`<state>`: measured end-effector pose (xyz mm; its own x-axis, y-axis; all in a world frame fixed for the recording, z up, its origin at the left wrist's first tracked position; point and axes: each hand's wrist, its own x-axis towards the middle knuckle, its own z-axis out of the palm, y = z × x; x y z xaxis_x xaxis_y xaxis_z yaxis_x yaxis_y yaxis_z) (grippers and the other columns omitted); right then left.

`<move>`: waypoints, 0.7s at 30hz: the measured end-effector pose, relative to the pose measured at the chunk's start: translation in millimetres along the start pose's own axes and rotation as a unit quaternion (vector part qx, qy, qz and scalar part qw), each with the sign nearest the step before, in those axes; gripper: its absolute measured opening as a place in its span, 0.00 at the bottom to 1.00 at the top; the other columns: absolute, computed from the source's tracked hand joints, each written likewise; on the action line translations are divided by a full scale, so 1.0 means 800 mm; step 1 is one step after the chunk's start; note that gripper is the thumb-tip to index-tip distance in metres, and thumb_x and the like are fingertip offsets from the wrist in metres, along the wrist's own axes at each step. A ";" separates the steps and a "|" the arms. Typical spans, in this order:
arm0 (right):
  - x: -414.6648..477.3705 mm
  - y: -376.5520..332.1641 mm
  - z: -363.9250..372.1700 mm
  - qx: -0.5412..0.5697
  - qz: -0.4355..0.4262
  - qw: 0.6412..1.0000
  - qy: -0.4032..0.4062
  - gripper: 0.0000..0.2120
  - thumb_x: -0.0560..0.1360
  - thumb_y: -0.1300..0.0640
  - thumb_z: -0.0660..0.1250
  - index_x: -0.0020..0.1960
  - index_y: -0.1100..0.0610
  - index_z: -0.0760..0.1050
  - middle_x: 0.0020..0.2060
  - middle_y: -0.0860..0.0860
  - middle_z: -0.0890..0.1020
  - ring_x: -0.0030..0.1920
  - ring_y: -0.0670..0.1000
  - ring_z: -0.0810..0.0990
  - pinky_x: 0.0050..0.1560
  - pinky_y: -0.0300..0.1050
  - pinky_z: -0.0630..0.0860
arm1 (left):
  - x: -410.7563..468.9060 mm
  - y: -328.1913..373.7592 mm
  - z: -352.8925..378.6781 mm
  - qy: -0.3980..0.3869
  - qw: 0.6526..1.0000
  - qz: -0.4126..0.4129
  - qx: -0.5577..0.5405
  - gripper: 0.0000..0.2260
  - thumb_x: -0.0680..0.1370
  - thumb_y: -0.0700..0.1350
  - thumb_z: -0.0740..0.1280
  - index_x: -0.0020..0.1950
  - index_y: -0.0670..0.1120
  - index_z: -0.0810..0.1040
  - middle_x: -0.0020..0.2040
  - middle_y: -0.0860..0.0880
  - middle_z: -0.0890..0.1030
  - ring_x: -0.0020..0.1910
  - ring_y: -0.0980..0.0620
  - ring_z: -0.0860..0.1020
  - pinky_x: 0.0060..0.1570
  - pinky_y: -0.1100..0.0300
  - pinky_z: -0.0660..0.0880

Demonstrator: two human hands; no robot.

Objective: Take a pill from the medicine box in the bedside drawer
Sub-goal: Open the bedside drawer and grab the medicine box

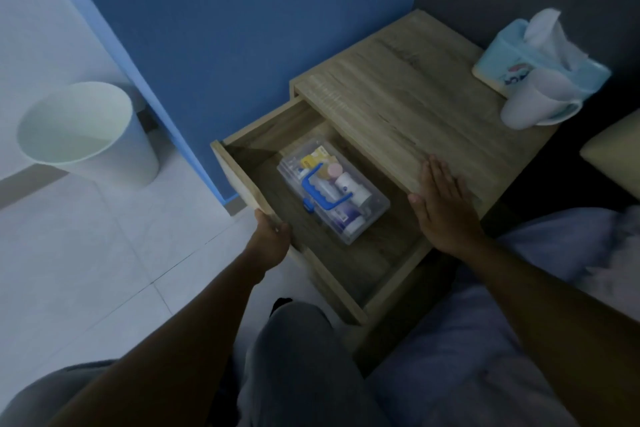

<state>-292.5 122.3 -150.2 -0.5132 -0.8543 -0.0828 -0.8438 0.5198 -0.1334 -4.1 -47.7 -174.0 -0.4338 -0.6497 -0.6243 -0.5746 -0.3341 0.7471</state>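
Both bare forearms reach forward and down from the bottom of the view, spread apart in a V. The left hand (269, 242) is closed in a grip around the front panel of the pulled-out light wooden drawer (242, 180), fingers curled over its edge, knuckles toward the camera, wrist straight and in line with the forearm. The right hand (441, 204) lies flat and palm down at the front edge of the light wooden bedside table top (398, 107), fingers straight and close together pointing away from the body, thumb spread out toward the left. Its wrist bends slightly, and it grasps nothing.
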 end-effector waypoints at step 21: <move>-0.008 -0.134 0.053 0.340 0.280 0.898 -0.012 0.35 0.78 0.49 0.68 0.79 0.49 0.54 0.73 0.56 0.67 0.65 0.54 0.77 0.34 0.31 0.62 | 0.089 0.131 -0.001 0.044 0.967 0.112 0.225 0.24 0.77 0.42 0.67 0.72 0.46 0.65 0.68 0.42 0.72 0.66 0.42 0.73 0.56 0.49 0.76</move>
<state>-192.3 72.2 -177.3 -0.8169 -0.4621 -0.3451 -0.1596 0.7561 -0.6348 -94.6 -129.1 -140.2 -0.5328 -0.7334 -0.4222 -0.7257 0.1395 0.6737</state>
